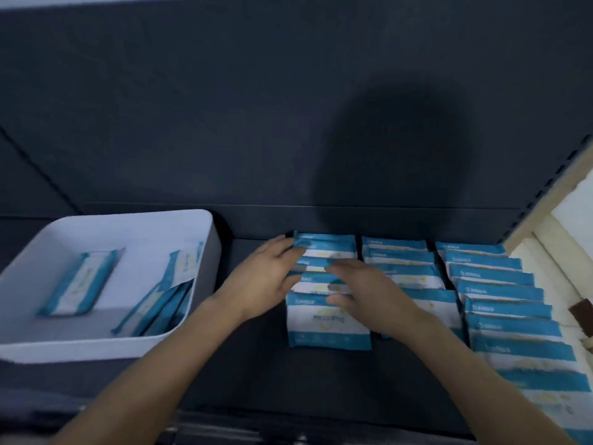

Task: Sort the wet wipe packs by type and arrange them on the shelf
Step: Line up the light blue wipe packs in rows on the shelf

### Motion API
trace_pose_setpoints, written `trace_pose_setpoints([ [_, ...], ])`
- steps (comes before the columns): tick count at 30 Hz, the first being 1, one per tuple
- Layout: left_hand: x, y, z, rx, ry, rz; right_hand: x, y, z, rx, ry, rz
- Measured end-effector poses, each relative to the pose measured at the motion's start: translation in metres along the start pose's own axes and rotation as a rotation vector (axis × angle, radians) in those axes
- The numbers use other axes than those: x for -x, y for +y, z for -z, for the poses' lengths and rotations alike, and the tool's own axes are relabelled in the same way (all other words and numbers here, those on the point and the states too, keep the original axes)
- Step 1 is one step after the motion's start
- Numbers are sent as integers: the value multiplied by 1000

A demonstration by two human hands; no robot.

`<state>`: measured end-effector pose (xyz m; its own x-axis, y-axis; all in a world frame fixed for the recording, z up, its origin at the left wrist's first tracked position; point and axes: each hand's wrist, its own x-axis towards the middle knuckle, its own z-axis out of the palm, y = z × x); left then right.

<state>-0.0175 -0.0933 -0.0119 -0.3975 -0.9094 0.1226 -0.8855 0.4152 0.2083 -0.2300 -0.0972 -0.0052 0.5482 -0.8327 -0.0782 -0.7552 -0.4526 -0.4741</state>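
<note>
blue-and-white wipe packs (pixel 329 319), white bin (pixel 205 239)

Wet wipe packs (pixel 327 319): soft plastic film, slight sheen. Bin (pixel 205 252) at 9 o'clock: smooth white plastic, matt. Shelf (pixel 250 364): dark, matt, smooth.

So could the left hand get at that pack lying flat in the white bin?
Probably yes: the left hand rests on the shelf rows beside the open-topped white plastic bin, and nothing covers the flat blue-and-white wipe pack.
</note>
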Motion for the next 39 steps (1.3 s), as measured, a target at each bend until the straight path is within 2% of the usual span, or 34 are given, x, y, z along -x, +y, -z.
trace_pose_setpoints([
  [6, 57, -37, 47, 25, 108, 150, -34, -57, -22, -3, 14, 176],
  [10, 92, -79, 71, 53, 117, 263, -54, -96, -30, 34, 70, 210],
  [16, 143, -151, 84, 155, -12, 498, -92, -159, -51, 38, 165, 225],
  [19, 148, -172, 78, 259, -140, 564, -114, -182, -67, 19, 216, 153],
  [25, 124, -161, 61, 246, -412, 529, -136, -190, -107, 94, 294, -61],
  [30, 111, -146, 51, 80, -527, 496, -138, -188, -107, 126, 265, -109],
  [34, 113, -158, 62, 213, -528, 471, -138, -188, -109, 73, 296, -106],
  [39, 132, -190, 83, 304, -367, 567, -134, -190, -110, 102, 315, -69],
])
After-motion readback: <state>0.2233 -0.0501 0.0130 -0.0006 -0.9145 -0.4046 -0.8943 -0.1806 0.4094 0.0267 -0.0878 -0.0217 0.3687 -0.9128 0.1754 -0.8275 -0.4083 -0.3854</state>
